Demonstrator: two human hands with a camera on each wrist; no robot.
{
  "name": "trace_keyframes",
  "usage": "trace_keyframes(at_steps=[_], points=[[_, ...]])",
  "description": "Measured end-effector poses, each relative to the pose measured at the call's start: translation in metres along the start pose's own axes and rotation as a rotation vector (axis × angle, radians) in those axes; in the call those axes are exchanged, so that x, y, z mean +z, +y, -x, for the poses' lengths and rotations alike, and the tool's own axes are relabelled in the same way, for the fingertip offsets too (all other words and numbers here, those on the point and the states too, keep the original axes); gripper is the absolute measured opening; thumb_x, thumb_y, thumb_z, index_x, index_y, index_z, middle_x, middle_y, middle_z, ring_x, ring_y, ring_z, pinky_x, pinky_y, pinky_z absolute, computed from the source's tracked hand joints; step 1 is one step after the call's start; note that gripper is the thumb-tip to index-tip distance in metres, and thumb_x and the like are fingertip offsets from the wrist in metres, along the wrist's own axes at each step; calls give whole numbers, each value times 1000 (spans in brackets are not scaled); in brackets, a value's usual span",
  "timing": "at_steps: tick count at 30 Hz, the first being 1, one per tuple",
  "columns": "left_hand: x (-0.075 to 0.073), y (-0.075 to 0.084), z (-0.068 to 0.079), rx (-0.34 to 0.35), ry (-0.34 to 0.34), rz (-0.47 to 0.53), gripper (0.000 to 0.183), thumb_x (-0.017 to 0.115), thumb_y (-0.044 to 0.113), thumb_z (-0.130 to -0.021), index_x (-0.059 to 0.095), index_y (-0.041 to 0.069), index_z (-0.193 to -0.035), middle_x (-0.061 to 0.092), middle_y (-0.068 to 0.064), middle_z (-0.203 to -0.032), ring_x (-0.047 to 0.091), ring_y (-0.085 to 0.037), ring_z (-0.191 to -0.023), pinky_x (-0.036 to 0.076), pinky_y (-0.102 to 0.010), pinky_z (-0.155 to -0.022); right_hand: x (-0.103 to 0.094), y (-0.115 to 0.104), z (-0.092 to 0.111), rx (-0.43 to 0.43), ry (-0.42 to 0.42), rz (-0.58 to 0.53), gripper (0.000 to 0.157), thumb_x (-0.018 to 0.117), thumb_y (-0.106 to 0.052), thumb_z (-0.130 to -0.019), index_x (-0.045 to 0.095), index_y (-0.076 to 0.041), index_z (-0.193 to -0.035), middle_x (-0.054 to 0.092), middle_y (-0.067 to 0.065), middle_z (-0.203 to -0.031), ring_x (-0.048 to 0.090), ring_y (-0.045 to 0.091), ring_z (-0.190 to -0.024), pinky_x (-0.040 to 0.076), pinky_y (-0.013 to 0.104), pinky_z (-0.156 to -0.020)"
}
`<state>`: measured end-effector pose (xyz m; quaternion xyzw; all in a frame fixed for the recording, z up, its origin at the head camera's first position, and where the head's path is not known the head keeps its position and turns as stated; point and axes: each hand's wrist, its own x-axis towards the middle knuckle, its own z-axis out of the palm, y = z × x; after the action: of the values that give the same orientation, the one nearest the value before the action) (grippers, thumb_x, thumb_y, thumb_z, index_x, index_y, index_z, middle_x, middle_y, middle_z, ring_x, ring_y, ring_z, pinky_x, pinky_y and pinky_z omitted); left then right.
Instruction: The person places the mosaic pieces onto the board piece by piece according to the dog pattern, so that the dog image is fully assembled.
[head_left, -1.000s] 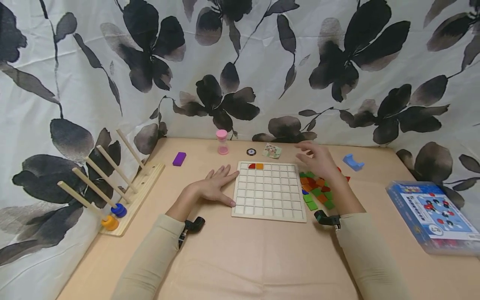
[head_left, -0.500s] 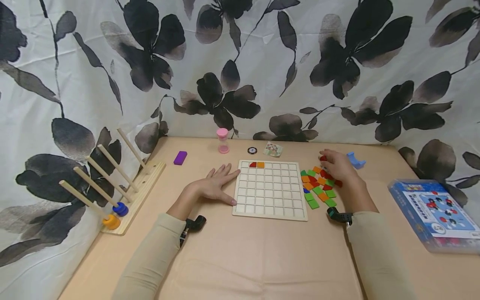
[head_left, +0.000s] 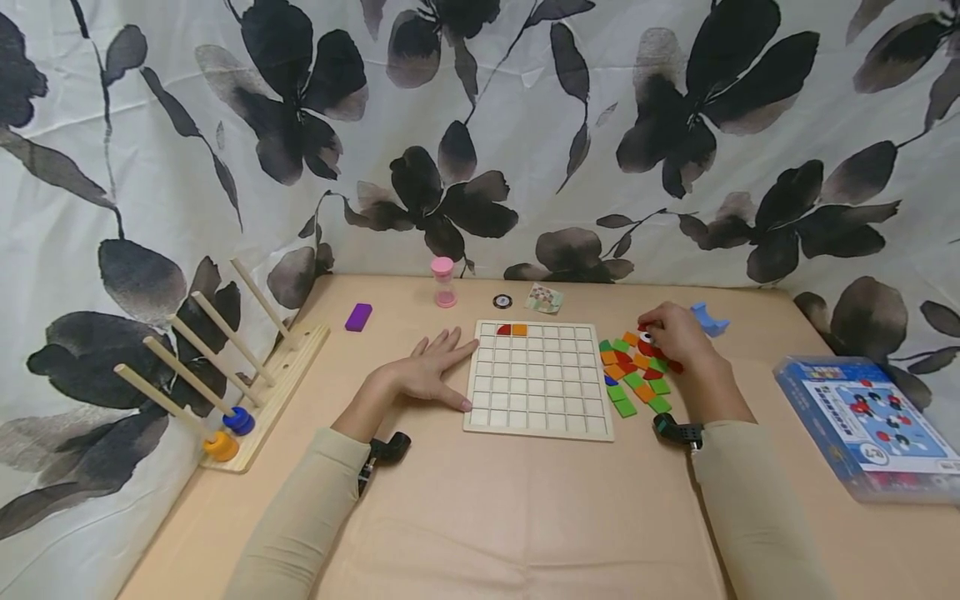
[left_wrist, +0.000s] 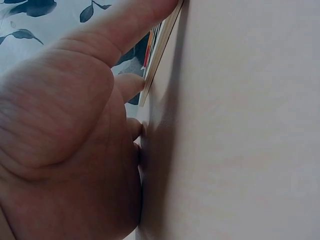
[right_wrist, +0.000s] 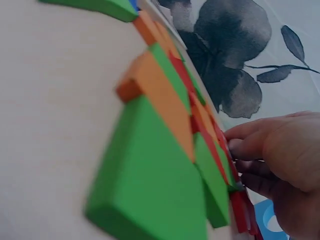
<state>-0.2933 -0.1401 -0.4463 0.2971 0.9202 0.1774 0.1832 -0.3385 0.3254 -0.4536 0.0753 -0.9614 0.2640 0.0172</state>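
A pale gridded board (head_left: 537, 408) lies on the table in the head view. A red rounded tile (head_left: 504, 331) and an orange square tile (head_left: 519, 331) sit side by side in its top row. My left hand (head_left: 429, 372) lies with fingers spread at the board's left side, thumb and index finger touching the edge. Loose green, orange and red tiles (head_left: 624, 407) are heaped right of the board. Over their far end, my right hand (head_left: 681, 337) pinches a red tile (head_left: 642, 327). Its fingertips partly hide that tile, and a small white spot shows just below it.
Behind the board are a pink sand timer (head_left: 443, 283), a black round disc (head_left: 502, 301) and a picture card (head_left: 543, 298). A purple block (head_left: 358, 317) and wooden peg stand (head_left: 262, 408) are left. A blue curved piece (head_left: 708, 320) and boxed set (head_left: 873, 429) are right.
My right hand has moved right and down from beyond the board's top right corner to the heap, and its fingers have closed on a red tile. The left hand stays put.
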Motion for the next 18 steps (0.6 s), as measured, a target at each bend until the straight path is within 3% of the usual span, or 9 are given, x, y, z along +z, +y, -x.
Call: trace_keyframes(at_steps=[5, 12, 18], points=[[0, -1, 0, -4, -1, 6, 113, 68, 73, -68, 9, 30, -155, -9, -13, -160, -12, -30, -146, -7, -54, -115, -3, 2, -1, 20, -47, -10, 22, 52, -2, -96, 64, -1, -115, 51, 19, -114, 48, 34, -95, 47, 50, -87], [0, 0, 0, 1, -2, 3, 112, 68, 71, -69, 10, 29, -155, -8, -13, -160, -12, -31, -146, -7, -55, -115, -12, -9, 3, 27, -52, -67, 14, 55, -6, -97, 63, -7, -108, 57, 14, -104, 53, 29, -84, 51, 32, -64], [-1, 1, 2, 8, 1, 14, 112, 69, 70, -69, 12, 27, -155, -7, -15, -160, -11, -32, -146, -7, -56, -115, -16, -50, 2, -122, -33, -158, 29, 57, -13, -97, 64, -14, -125, 62, 8, -105, 51, 25, -85, 49, 27, -65]])
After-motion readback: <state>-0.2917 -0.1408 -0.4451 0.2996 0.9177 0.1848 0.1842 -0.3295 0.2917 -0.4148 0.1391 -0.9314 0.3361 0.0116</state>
